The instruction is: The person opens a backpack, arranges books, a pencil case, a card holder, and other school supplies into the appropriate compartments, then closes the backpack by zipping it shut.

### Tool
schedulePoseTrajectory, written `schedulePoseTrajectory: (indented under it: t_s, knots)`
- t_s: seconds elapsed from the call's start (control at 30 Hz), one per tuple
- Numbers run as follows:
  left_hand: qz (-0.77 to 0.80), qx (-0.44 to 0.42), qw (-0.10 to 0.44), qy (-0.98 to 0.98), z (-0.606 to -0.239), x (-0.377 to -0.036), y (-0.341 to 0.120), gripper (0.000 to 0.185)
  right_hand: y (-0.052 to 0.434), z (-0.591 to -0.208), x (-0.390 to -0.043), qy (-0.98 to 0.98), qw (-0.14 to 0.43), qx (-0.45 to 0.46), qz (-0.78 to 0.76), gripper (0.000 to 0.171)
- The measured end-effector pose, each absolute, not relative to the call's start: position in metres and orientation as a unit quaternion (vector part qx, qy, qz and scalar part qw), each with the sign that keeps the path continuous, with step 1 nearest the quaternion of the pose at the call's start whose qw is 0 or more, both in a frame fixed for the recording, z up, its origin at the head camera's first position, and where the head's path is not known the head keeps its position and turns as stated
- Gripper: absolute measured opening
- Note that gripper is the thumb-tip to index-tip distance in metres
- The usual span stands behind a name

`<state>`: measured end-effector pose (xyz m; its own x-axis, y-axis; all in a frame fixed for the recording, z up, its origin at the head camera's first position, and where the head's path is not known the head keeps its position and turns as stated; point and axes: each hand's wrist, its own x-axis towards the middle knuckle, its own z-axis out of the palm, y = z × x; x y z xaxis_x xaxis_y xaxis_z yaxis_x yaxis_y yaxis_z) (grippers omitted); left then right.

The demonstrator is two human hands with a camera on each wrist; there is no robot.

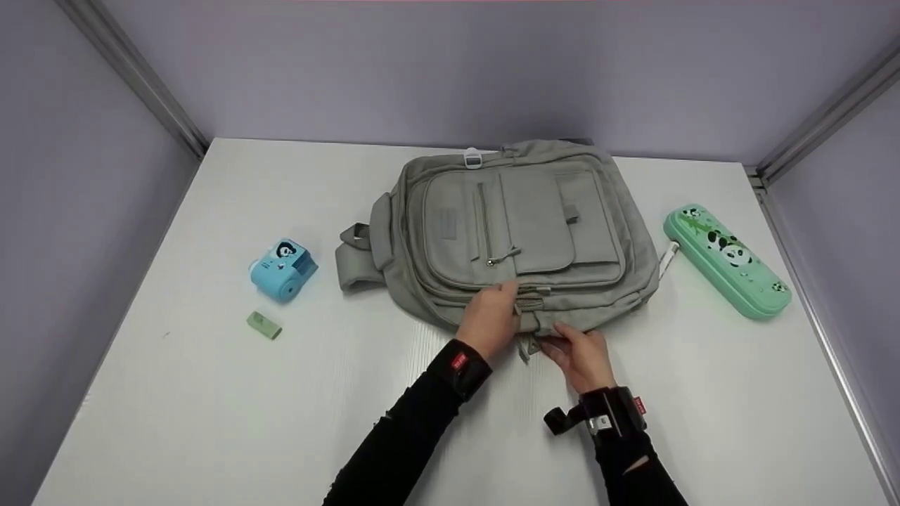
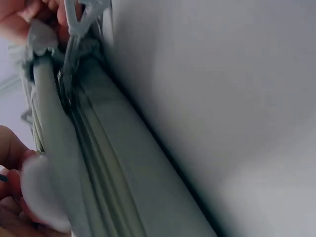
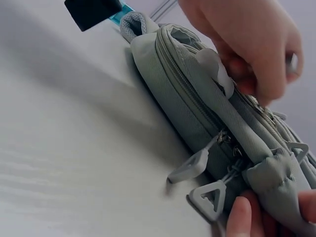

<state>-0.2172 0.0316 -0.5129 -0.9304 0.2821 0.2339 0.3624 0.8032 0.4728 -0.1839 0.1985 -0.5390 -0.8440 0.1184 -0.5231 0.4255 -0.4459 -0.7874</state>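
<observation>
A grey-green backpack [image 1: 534, 218] lies flat, front pocket up, its carry handle to the left. At its near side my left hand [image 1: 490, 320] has curled fingers by the zippers; in the right wrist view a small grey piece, apparently a zipper pull [image 3: 292, 63], shows between thumb and finger. My right hand [image 1: 582, 357] grips the bag's side fabric further right, fingertips [image 3: 240, 217] beneath and thumb above. Two triangular zipper pulls [image 3: 208, 198] hang beside those fingers. A pale tab [image 3: 216, 69] juts out by the left hand.
A blue pencil sharpener [image 1: 283, 270] with a cartoon print and a small green eraser [image 1: 264, 325] lie left of the bag. A green panda pencil case [image 1: 728, 260] lies to the right, near a white strap end [image 1: 669, 258]. Grey panels enclose the white table [image 1: 211, 422].
</observation>
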Motion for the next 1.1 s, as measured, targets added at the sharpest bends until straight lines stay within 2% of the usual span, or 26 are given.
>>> schedulePoseTrajectory:
  t_s: [0.3,0.5,0.67,0.87,0.97,1.1]
  knots:
    - [-0.287,-0.128,0.119,-0.942,-0.514,-0.214,-0.004,0.02,0.205,-0.532,-0.186,0.527,0.1,0.254,-0.805,0.007]
    - [-0.29,-0.124,0.16,-0.935,-0.518,-0.211,-0.026,0.016,0.211,-0.525,-0.194,0.569,0.143,0.252,-0.769,0.005]
    - [-0.295,-0.116,0.143,-0.938,-0.516,-0.208,-0.038,0.021,0.22,-0.521,-0.205,0.613,0.18,0.242,-0.73,0.002]
    - [-0.299,-0.096,0.121,-0.942,-0.512,-0.209,-0.045,0.018,0.233,-0.516,-0.215,0.651,0.208,0.222,-0.695,0.011]
    - [-0.304,-0.097,0.122,-0.94,-0.511,-0.209,-0.048,0.018,0.235,-0.515,-0.215,0.648,0.203,0.228,-0.698,0.012]
    - [-0.32,-0.107,0.132,-0.932,-0.512,-0.208,-0.052,0.017,0.221,-0.52,-0.2,0.602,0.164,0.262,-0.736,0.016]
